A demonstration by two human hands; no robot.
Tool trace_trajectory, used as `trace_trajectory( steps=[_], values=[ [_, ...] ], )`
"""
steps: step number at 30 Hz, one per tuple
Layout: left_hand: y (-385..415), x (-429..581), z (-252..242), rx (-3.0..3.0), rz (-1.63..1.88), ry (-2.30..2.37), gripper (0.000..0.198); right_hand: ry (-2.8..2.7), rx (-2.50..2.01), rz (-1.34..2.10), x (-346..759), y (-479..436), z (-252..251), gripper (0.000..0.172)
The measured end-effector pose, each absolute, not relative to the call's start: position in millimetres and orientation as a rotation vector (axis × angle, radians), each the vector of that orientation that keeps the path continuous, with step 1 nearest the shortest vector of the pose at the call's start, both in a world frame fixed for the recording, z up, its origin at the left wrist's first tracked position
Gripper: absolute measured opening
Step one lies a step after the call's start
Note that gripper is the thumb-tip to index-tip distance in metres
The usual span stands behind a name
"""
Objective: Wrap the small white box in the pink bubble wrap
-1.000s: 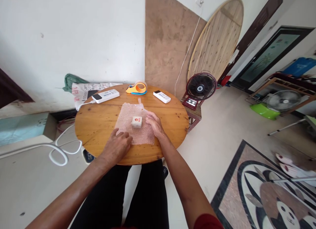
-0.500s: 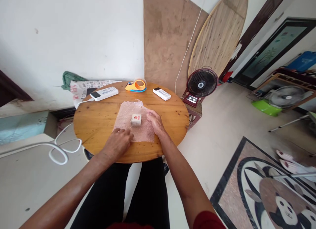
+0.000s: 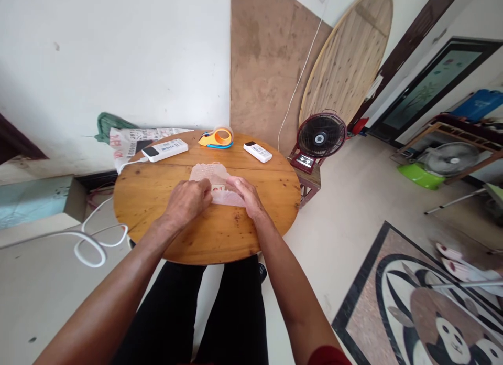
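The small box [image 3: 218, 188] lies between the left hand [image 3: 189, 198], pinching bubble wrap [image 3: 208, 171], and right hand [image 3: 247, 195], grip unclear.

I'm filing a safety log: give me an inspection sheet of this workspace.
Surface: wooden table, knotty, with a seam across its far part.
Job's things: small box on bubble wrap, its top partly showing.
Clutter: tape dispenser, larger white device and smaller white device along the far side.
Grips: left hand and right hand at the bubble wrap, either side of the box; exact hold unclear.
Cables: white cable plugged into the larger white device.
Surroundings: fan on a stool at right.
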State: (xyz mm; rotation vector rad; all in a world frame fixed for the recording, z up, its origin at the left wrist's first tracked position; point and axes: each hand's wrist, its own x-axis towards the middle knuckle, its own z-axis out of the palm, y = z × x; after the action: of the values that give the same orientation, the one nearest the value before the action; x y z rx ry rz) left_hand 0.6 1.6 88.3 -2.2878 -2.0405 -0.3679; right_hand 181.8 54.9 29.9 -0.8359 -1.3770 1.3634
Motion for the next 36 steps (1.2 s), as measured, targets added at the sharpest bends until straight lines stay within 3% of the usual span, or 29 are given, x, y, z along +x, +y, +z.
trace_trajectory(
  steps=[7, 12, 17, 21, 24, 36],
  values=[
    [43.9, -0.4, 84.8, -2.301, -0.328, -2.003, 0.028, -1.385, -0.995, 1.331, 180.3, 62.6, 17.3, 0.057],
    [52.2, -12.7, 71.2, -2.435, -0.649, -2.109, 0.031, -1.288, -0.999, 1.330, 173.3, 67.8, 4.0, 0.030],
    [50.0, -25.9, 57.5, -2.509, -1.034, -2.234, 0.053, -1.259, -1.048, 1.301, 171.8, 68.0, 5.5, 0.018],
    [51.0, -24.8, 52.2, -2.503, -1.075, -2.355, 0.041, -1.274, -1.065, 1.259, 171.4, 64.8, 11.3, 0.016],
    [52.3, -19.3, 51.7, -2.571, -1.291, -2.404, 0.032, -1.279, -1.089, 1.221, 171.6, 63.6, 12.9, 0.017],
    [52.4, -12.8, 36.5, -2.541, -1.733, -2.376, 0.024, -1.301, -1.127, 1.196, 174.6, 66.2, 6.8, 0.025]
  ],
)
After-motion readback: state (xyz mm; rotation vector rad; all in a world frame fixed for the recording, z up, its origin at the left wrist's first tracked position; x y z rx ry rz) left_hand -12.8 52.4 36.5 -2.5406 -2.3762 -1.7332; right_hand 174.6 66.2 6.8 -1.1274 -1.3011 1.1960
